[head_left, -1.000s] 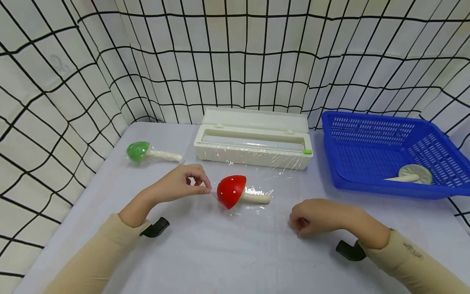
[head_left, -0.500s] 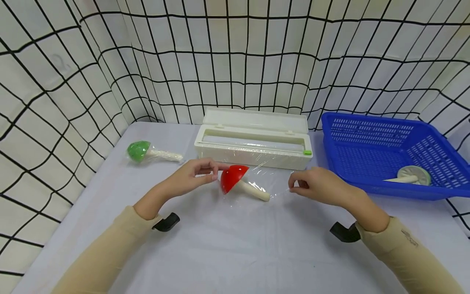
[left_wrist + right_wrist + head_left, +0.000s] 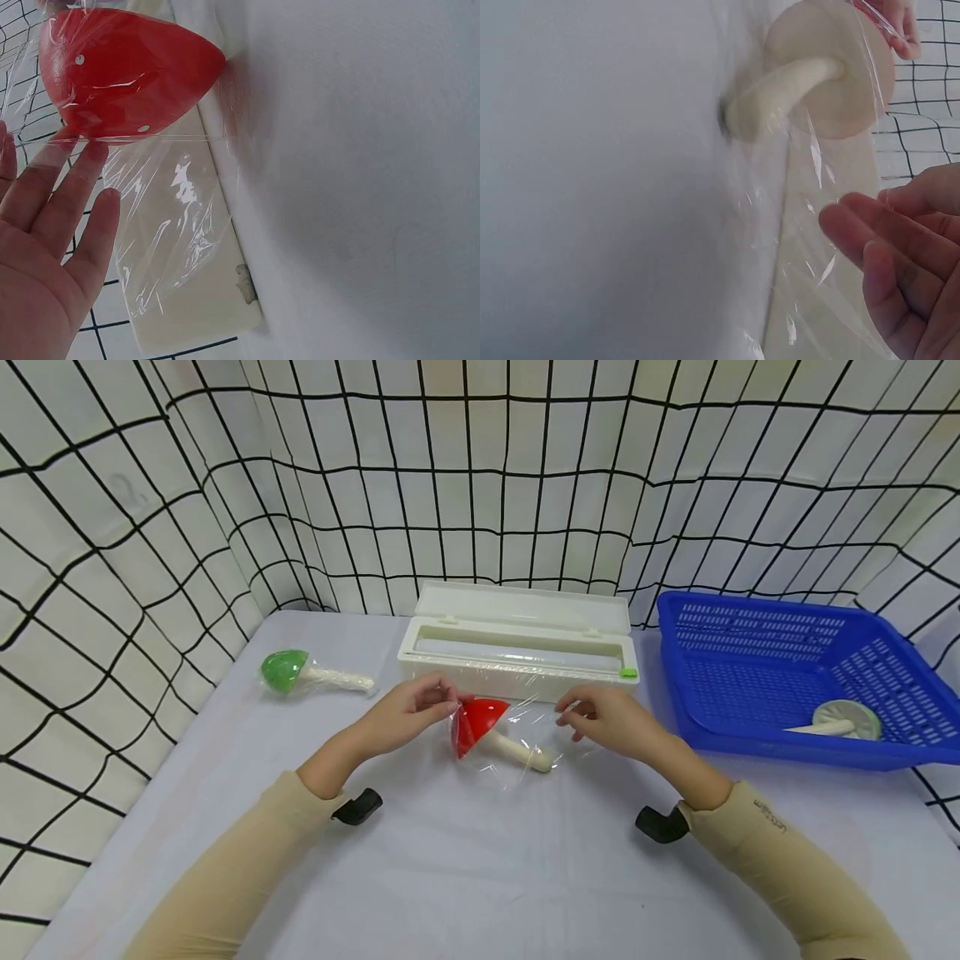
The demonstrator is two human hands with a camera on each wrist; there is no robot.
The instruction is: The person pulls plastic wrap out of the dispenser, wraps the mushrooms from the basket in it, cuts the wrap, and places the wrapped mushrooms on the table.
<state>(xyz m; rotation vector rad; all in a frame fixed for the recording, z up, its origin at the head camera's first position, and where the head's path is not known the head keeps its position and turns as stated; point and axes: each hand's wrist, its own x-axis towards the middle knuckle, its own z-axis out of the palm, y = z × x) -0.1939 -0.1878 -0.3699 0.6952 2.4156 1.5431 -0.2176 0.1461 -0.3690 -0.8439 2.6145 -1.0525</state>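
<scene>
A toy mushroom with a red, white-dotted cap (image 3: 480,725) and pale stem (image 3: 517,751) lies on the table under clear plastic wrap (image 3: 814,300). At the cap's left, my left hand (image 3: 411,712) pinches the film edge; in the left wrist view its fingertips (image 3: 94,150) touch the cap. To the right of the stem, my right hand (image 3: 611,718) holds the film between thumb and forefinger, its other fingers loosely bent. The wrap runs toward a white dispenser box (image 3: 480,674) behind, whose lid stands raised. The film's exact edges are hard to see.
A green-capped mushroom (image 3: 285,672) in wrap lies at the back left. On the right stands a blue basket (image 3: 750,672) with another mushroom (image 3: 846,717) in it. Black netting (image 3: 495,468) over white cloth borders the table's left, back and right.
Both hands have moved toward the back; the right one has come inward to the left with the film. The red mushroom has shifted back and turned, and film now lies folded over it.
</scene>
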